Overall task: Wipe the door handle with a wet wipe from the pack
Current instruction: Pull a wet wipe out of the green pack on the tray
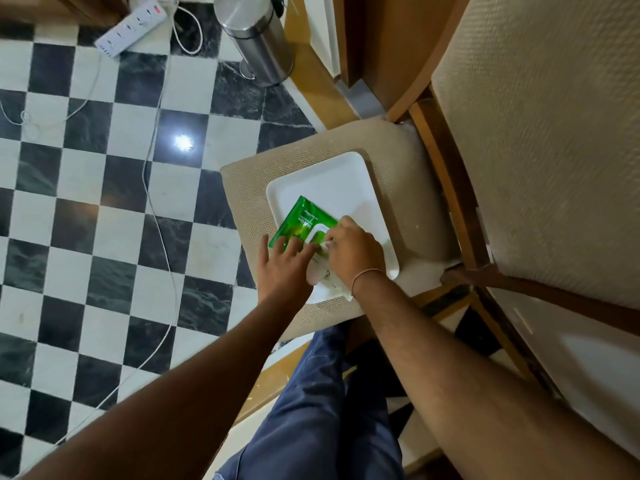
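Early stage. Green wipe pack [302, 226] lies on white tray [332, 188] on chair seat [391, 150]. Our left hand [285, 268] presses it flat, fingers spread; our right hand [353, 249] pinches at the flap, wipe seemingly emerging. Door handle not in view; wiping remains

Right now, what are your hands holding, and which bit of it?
The left hand presses flat on the near end of the green wipe pack lying on the white tray. The right hand pinches something white at the pack's opening; flap or wipe, unclear.
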